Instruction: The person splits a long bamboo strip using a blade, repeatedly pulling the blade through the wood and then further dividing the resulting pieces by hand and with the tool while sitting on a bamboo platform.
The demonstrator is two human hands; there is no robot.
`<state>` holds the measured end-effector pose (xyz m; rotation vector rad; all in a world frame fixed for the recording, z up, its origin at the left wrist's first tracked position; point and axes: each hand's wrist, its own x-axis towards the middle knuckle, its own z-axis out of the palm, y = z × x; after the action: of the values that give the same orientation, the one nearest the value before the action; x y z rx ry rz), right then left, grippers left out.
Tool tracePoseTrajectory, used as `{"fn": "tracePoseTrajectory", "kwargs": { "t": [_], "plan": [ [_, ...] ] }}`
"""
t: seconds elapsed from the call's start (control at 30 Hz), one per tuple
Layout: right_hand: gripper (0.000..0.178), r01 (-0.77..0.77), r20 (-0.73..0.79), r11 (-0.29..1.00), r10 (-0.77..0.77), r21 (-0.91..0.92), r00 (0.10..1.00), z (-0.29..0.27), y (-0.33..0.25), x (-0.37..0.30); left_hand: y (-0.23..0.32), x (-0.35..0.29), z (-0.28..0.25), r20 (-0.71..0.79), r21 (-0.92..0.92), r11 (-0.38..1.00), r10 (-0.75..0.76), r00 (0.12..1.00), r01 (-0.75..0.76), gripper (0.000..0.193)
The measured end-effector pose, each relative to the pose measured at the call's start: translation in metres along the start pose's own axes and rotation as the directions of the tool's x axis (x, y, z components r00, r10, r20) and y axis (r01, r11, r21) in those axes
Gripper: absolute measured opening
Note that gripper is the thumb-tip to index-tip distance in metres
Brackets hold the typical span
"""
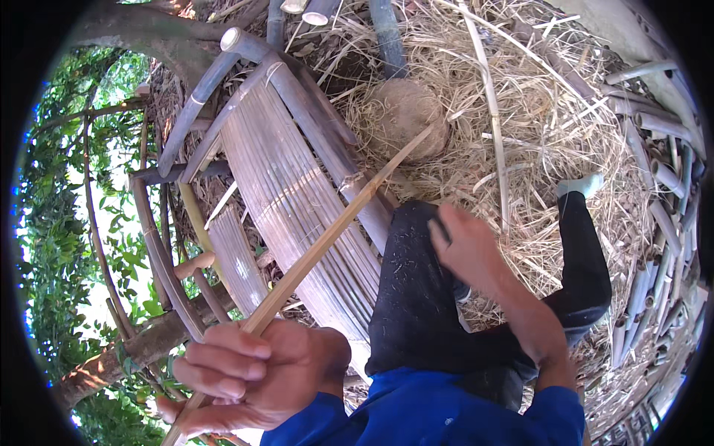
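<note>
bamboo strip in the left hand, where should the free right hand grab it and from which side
Probably mid-length on the bamboo strip, above the left hand, coming from its right side. The right hand hangs there, and the strip is bare and straight there, while its thin tip lies up by the round lump.

Two hands (260,372), one bamboo strip (335,230), one stone (405,115).

Head camera looks steeply down (fisheye, close) onto lap and ground.
</note>
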<state>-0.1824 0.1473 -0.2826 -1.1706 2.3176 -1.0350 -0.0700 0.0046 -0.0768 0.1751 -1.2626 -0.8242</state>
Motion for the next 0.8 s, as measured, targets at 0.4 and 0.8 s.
{"fn": "tracePoseTrajectory", "kwargs": {
  "t": [0.4,0.8],
  "plan": [
    [0.011,0.203,-0.121,0.979,-0.198,0.033,0.973,-0.013,-0.066,-0.02,0.015,-0.014,0.004,0.001,-0.024,1.0,-0.009,1.0,0.009,0.032],
    [0.014,0.03,-0.083,0.998,-0.034,-0.053,0.996,0.025,0.007,0.012,0.005,-0.013,-0.003,0.077,-0.11,0.994,0.032,0.996,-0.024,0.026]
  ]
}}
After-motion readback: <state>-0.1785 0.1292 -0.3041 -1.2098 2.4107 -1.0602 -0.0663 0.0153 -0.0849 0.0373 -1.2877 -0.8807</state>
